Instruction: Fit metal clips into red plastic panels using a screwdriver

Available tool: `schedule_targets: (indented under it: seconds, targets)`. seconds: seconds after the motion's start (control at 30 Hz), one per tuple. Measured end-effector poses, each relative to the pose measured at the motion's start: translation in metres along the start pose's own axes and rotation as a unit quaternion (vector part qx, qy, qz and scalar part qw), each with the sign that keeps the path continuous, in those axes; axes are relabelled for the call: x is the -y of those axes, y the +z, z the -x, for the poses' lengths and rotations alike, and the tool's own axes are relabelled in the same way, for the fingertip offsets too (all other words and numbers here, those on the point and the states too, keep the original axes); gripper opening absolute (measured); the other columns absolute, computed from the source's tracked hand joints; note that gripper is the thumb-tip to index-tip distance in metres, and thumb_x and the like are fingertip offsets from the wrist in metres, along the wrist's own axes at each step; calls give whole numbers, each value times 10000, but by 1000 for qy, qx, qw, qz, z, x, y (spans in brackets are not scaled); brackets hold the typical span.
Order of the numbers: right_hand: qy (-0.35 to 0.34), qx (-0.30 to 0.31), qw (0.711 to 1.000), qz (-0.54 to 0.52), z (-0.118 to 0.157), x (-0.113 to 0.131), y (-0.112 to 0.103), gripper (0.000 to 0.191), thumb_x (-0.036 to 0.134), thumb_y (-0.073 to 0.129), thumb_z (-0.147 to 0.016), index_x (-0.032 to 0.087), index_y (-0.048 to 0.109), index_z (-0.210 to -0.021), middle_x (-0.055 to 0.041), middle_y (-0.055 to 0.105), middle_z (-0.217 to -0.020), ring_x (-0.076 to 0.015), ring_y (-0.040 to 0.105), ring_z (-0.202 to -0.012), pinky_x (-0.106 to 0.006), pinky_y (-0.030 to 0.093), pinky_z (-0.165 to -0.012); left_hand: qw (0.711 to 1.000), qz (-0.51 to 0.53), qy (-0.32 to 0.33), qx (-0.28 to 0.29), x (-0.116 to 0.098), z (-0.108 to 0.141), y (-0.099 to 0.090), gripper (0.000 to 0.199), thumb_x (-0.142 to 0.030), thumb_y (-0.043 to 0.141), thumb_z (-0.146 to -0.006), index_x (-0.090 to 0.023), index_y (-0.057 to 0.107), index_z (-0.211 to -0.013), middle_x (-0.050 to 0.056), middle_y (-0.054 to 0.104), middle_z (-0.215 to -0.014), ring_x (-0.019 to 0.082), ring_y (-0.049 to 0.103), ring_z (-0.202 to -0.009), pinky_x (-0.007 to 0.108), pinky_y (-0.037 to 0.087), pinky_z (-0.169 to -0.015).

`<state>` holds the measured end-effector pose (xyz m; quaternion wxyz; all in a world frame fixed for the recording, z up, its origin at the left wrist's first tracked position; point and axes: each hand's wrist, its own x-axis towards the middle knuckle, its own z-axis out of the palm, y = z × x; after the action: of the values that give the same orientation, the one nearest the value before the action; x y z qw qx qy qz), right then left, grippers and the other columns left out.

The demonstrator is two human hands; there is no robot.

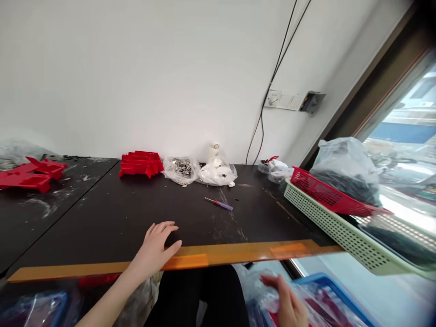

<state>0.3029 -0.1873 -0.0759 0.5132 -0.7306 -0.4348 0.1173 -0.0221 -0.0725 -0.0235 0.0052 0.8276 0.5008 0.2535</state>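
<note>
My left hand (158,245) rests at the front edge of the black table (143,209), fingers spread and nothing in them. Below the table edge at the right, my right hand (289,304) is low over a blue basket (327,279). Its fingers are bent against a clear plastic bag (260,288) and look closed on it, slightly blurred. Red parts (316,313) lie under plastic in that basket. Farther back on the table, a screwdriver (220,203) with a purple and red handle lies beside a tiny black piece (236,199).
Stacked red plastic parts (141,164) stand by the wall, near a bag of small dark pieces (182,168) and a white bag (218,174). More red parts (30,175) lie left. A red basket (327,195) sits on a pale green basket (334,225) at right.
</note>
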Motion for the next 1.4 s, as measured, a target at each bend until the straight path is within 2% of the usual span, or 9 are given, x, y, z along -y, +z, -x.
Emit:
schedule_targets:
  seconds: [0.03,0.1,0.2,0.3,0.5,0.7,0.93,1.23,1.4]
  targets:
    - [-83,24,996,23,-20,12,16,634,616,262,-953,227,726,-767,-122,740,-846,-281,713,-863,-415,584,-809,1000,1,6,7,5,-9,-2,279,-411,543,-942,-273,653,-1158,52,664,-1266,248,640,-1155,472,494,-1019]
    - [-151,57,986,37,-58,39,50,609,606,282,-939,220,742,-842,-126,728,-1029,-275,671,-1013,-413,532,-942,1000,-3,19,20,23,-33,-6,328,-415,598,-920,-254,629,-1205,63,620,-1326,242,613,-1188,436,502,-1012]
    - [-195,83,973,87,-101,69,100,492,547,425,-887,198,739,-1035,-130,662,-1210,-310,564,-1179,-466,423,-1068,999,-35,13,15,65,-81,-10,388,-388,619,-930,-169,586,-1250,114,582,-1330,253,604,-1152,473,522,-960]
    - [-192,91,965,154,-120,73,132,506,425,465,-861,132,665,-1221,-186,568,-1366,-392,452,-1305,-574,365,-1077,993,-97,-47,-47,117,-129,-14,392,-351,610,-941,-170,557,-1284,114,563,-1328,263,590,-1155,493,520,-958]
    - [-201,113,944,238,-116,54,140,466,358,461,-887,140,644,-1256,-117,550,-1436,-366,400,-1381,-561,279,-1146,968,-195,-87,-127,196,-172,-13,386,-344,609,-942,-166,556,-1281,111,574,-1307,256,602,-1130,483,528,-943]
    - [-205,94,937,267,-114,59,133,402,348,468,-910,152,664,-1201,-95,620,-1335,-330,490,-1256,-502,360,-1088,953,-261,-63,-143,218,-174,-5,364,-348,604,-945,-164,570,-1257,106,591,-1274,246,611,-1106,471,534,-929]
    - [-210,84,936,268,-113,60,133,344,324,518,-906,171,670,-1175,-91,619,-1321,-326,490,-1238,-520,370,-1071,958,-261,51,-111,197,-163,-24,317,-342,597,-951,-161,594,-1211,95,619,-1216,220,633,-1042,438,552,-893]
    - [-209,88,940,253,-108,64,132,291,313,560,-898,178,692,-1119,-94,606,-1329,-332,468,-1261,-520,359,-1085,958,-158,238,-30,89,-87,-4,237,-298,597,-955,-157,622,-1143,82,643,-1163,193,650,-985,382,577,-833]
    - [-205,97,941,253,-107,65,131,278,317,559,-901,187,702,-1102,-94,596,-1345,-331,458,-1273,-515,358,-1085,960,-73,270,5,35,-53,6,138,-180,546,-958,-143,646,-1046,85,680,-1159,202,667,-1019,358,581,-828]
